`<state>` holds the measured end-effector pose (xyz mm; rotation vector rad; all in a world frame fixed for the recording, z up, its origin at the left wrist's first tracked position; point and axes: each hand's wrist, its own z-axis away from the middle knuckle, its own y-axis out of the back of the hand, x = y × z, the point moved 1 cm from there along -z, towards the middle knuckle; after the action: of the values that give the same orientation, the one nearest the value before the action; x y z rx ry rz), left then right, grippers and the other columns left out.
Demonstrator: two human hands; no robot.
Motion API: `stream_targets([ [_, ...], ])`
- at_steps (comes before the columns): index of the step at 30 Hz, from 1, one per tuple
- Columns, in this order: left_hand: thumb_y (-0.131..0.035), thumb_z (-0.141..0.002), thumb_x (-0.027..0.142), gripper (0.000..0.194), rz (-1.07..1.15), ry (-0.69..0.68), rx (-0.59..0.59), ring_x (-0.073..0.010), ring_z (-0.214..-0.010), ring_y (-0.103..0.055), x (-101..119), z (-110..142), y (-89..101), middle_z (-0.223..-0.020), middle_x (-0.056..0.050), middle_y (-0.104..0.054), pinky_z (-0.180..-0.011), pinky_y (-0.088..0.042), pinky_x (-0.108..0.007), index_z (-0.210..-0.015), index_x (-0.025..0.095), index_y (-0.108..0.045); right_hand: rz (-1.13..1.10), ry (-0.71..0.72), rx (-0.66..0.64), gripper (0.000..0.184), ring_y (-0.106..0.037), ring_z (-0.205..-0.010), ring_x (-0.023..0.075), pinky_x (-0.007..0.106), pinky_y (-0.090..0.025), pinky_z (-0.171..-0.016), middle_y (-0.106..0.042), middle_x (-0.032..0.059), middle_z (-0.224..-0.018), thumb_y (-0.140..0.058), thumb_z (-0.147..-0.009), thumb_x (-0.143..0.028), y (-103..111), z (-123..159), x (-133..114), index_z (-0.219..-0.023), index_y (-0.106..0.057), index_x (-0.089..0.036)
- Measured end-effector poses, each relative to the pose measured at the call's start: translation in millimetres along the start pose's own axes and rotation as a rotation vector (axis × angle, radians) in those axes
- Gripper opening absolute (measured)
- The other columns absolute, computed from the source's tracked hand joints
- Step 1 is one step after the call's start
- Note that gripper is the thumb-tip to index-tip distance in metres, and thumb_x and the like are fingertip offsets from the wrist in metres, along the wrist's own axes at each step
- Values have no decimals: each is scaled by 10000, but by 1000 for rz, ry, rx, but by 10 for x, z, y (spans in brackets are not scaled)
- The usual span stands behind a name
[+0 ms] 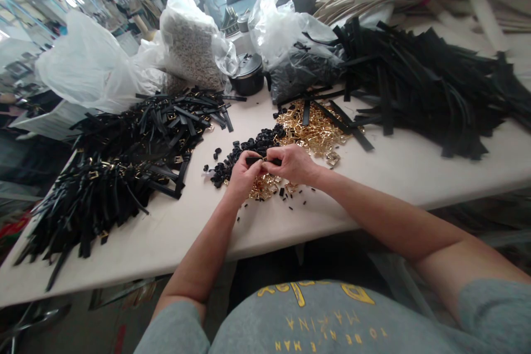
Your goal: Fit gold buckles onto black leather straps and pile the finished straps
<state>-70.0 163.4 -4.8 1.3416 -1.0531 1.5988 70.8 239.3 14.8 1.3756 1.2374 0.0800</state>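
My left hand [244, 174] and my right hand [292, 163] meet over the middle of the table, both closed on one short black strap [253, 160]. A small glint of gold shows between the fingertips, perhaps a buckle; the fingers partly hide it. Just behind and left of my hands lies a pile of small black loops [232, 160]. Gold buckles [311, 127] are heaped behind my right hand, and more gold buckles [265, 188] lie beneath both hands. Several tiny black bits [290, 207] are scattered close to the table's front edge.
Black straps with gold buckles [112, 177] form a big pile at left. A large heap of plain black strips [423, 83] covers the right. Behind stand a lidded black pot [248, 82], a clear bag of small pieces [191, 38] and a bag of black pieces [294, 66].
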Motion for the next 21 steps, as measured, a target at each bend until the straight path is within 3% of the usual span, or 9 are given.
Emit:
stream_targets([
  [5,-801,-668,345,314,-40,-15,-15,-110,-571,-625,23,-8,56,-659,27,-645,-589,-526,-236,-849,173,-609,-31,-51,35,261,-395,-557,98,265,-232,-549,-499,-29,-570,-613,-792,-323,23,-10,16,-586,-525,-189],
  [11,-651,-768,658,548,241,79,-124,-151,-721,-696,108,-21,114,-854,-79,-726,-662,-566,-257,-945,140,-688,-429,-64,23,273,-377,-542,84,247,-289,-539,-442,-48,-553,-582,-786,-355,98,-74,116,-592,-489,-187],
  [15,-806,-721,427,402,227,95,-174,-111,-728,-680,99,2,107,-945,-35,-720,-639,-542,-210,-1022,192,-682,-527,-32,-40,292,-396,-550,85,248,-301,-533,-473,-39,-562,-591,-774,-387,74,-73,100,-584,-507,-182],
  [18,-826,-710,366,474,213,146,-269,-125,-802,-690,81,26,96,-1105,-44,-707,-697,-559,-243,-1136,224,-672,-581,-20,-129,281,-462,-577,94,247,-348,-553,-556,-10,-614,-587,-780,-394,69,-54,64,-614,-545,-170],
  [21,-853,-675,355,450,192,166,-271,-121,-765,-687,73,29,106,-989,-39,-730,-700,-550,-236,-1065,188,-702,-572,-19,-181,263,-469,-569,91,240,-344,-541,-561,-10,-614,-588,-780,-377,96,-46,54,-624,-552,-168],
])
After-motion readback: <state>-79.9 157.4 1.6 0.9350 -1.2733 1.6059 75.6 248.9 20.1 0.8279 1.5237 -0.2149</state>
